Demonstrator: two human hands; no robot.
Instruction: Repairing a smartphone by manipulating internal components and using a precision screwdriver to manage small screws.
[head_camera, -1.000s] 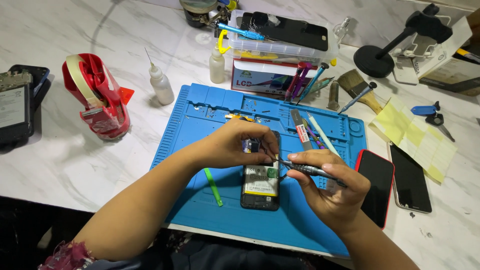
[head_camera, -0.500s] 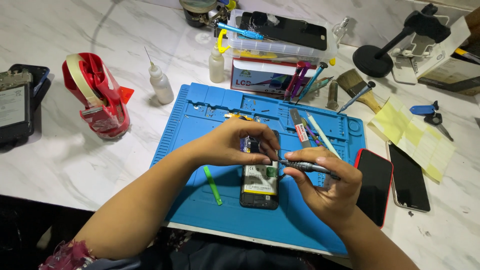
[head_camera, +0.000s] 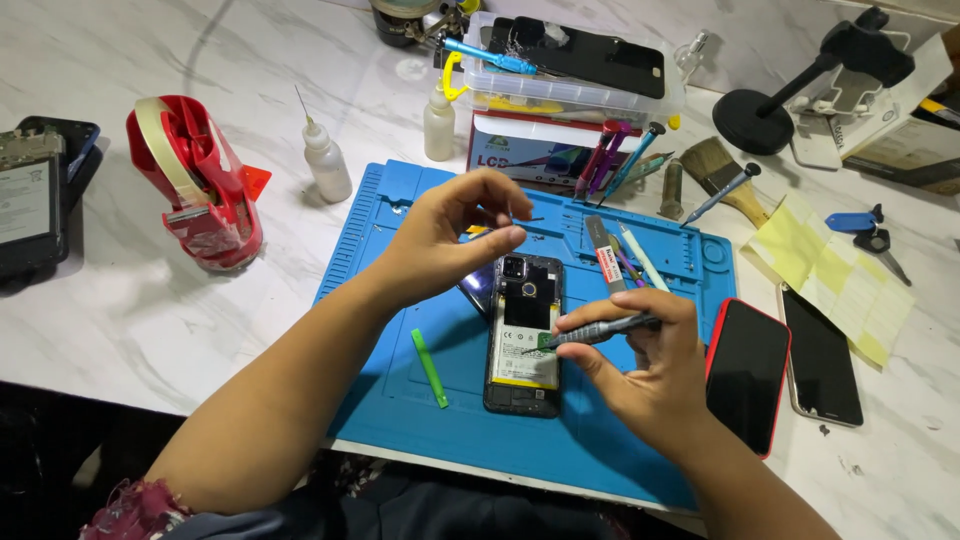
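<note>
On the blue repair mat, an opened phone lay with its back cover off, long axis running near to far, camera end pointing away from the person. Left hand hovered just above and to the left of the phone's far end, thumb and forefinger pinched on something tiny and dark, too small to identify; the other fingers were loosely curled. Right hand sat to the right of the phone, fingers closed around a slim grey screwdriver held nearly level, its tip pointing left and resting on the phone's middle, near a green part. A green pry stick lay on the mat left of the phone. A red-cased phone lay face up just right of the right hand.
</note>
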